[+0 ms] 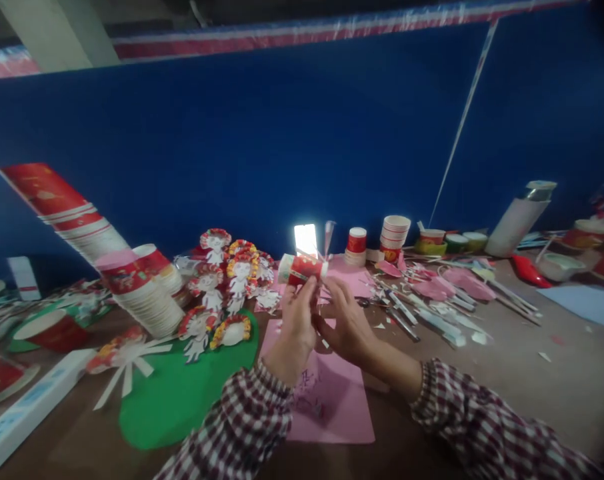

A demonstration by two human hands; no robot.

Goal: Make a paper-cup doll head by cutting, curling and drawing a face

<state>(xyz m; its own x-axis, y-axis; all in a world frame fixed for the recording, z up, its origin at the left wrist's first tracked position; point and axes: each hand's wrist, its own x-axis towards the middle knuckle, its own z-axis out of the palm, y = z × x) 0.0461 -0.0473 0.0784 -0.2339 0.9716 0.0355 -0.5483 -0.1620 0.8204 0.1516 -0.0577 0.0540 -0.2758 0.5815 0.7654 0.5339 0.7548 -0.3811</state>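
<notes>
In the middle of the head view a red paper cup with a white end lies on its side above the table. My left hand is closed on it from below. The bent fingers of my right hand meet the cup's right end, close to the left fingertips. Their exact grip is partly hidden. Under my wrists lies a pink sheet with dark marks and small scraps on it. A lit phone screen glows just behind the cup.
A leaning stack of paper cups and several white paper figures with red-yellow trim stand left. Below is a green sheet. On the right lie paper scraps, more stacked cups and a red tool. A blue partition closes the back.
</notes>
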